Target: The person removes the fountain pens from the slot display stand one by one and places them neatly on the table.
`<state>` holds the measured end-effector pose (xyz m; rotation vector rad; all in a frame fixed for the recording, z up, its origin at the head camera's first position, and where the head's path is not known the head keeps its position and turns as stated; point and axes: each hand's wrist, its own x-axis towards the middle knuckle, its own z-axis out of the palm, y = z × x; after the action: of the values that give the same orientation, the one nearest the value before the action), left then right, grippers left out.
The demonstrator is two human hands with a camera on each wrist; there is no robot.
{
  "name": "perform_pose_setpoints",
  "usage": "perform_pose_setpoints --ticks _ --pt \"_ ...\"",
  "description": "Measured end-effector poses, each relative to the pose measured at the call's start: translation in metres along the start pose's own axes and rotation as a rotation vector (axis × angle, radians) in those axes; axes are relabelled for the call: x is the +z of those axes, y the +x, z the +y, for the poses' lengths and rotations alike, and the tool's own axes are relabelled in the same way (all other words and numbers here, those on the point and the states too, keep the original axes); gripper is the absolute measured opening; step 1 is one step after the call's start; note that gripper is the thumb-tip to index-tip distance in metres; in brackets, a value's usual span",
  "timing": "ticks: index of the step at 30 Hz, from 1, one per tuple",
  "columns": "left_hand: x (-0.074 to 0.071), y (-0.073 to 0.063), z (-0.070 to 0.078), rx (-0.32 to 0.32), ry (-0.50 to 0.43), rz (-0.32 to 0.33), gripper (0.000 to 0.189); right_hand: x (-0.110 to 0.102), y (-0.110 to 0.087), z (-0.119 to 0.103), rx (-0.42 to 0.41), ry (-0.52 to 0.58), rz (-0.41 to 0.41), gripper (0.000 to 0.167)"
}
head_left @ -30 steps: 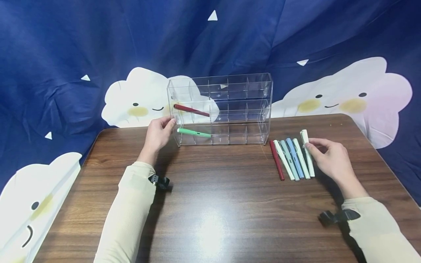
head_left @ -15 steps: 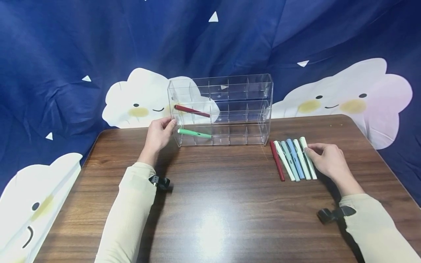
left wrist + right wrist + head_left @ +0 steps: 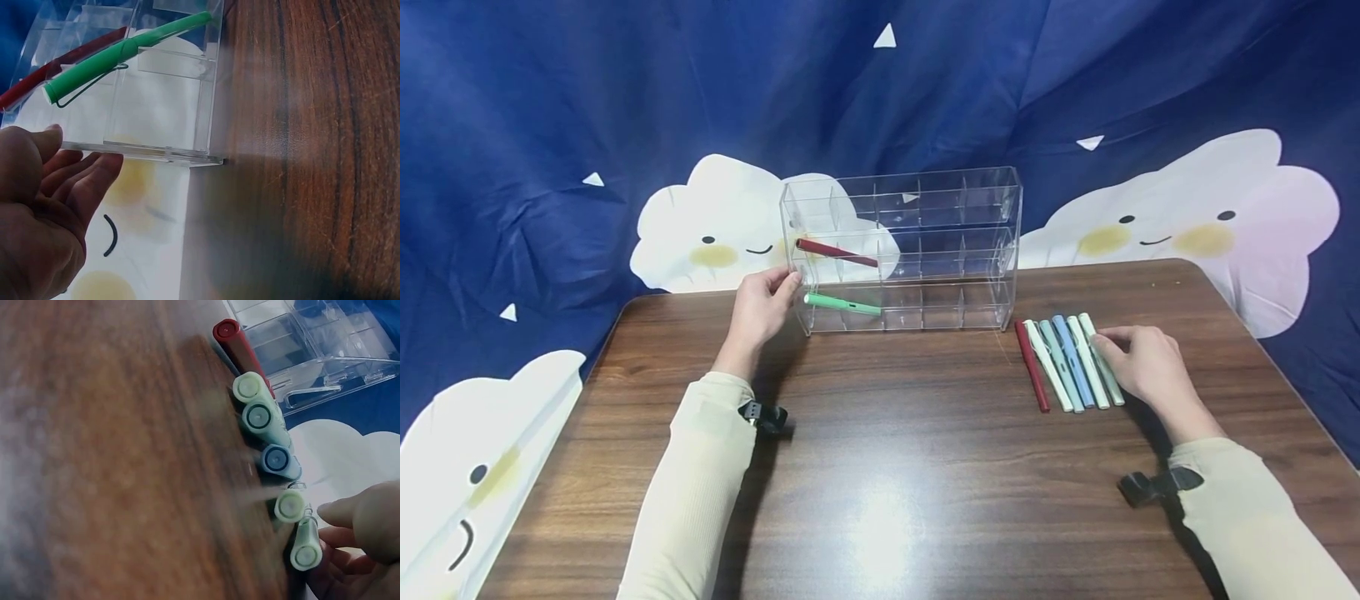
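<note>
My left hand (image 3: 762,308) grips the left side wall of a clear acrylic pen organizer (image 3: 951,318), thumb in front and fingers behind in the left wrist view. A red pen (image 3: 837,252) lies slanted in its middle tier, a green pen (image 3: 842,304) in the bottom tier. To the right, my right hand (image 3: 1146,360) pinches a pale green pen (image 3: 306,549) at the right end of a row on the table. Beside it lie another pale pen (image 3: 290,505), a blue pen (image 3: 279,460), a teal pen (image 3: 262,419), a whitish pen (image 3: 250,387) and a dark red pen (image 3: 234,340).
The brown wooden table (image 3: 865,433) ends at the back against a blue curtain (image 3: 925,83) with cloud prints. The organizer stands near that back edge, left of the pen row. A black wrist camera (image 3: 765,416) sits on the left sleeve, another (image 3: 1157,486) on the right.
My right hand has lowered the pale green pen to the row's right end, and the pen's top has come down toward me. The left hand and the organizer stay in place.
</note>
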<state>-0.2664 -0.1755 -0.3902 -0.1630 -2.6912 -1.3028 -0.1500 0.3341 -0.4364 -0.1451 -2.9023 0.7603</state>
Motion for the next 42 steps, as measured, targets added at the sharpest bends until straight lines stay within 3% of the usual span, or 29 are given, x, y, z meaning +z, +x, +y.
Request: perform_pose_setpoints --ticks 9,26,42 --pt "0.003 0.002 0.003 -0.001 -0.015 -0.007 0.033 -0.009 -0.011 -0.002 0.004 0.057 0.099 0.040" --pt "-0.001 0.001 0.000 0.015 -0.013 0.003 0.032 -0.002 -0.004 -0.051 -0.176 0.221 0.258 0.026" --pt "-0.001 0.000 -0.001 0.003 -0.017 -0.007 0.033 0.009 0.006 -0.093 -0.326 0.312 0.290 0.022"
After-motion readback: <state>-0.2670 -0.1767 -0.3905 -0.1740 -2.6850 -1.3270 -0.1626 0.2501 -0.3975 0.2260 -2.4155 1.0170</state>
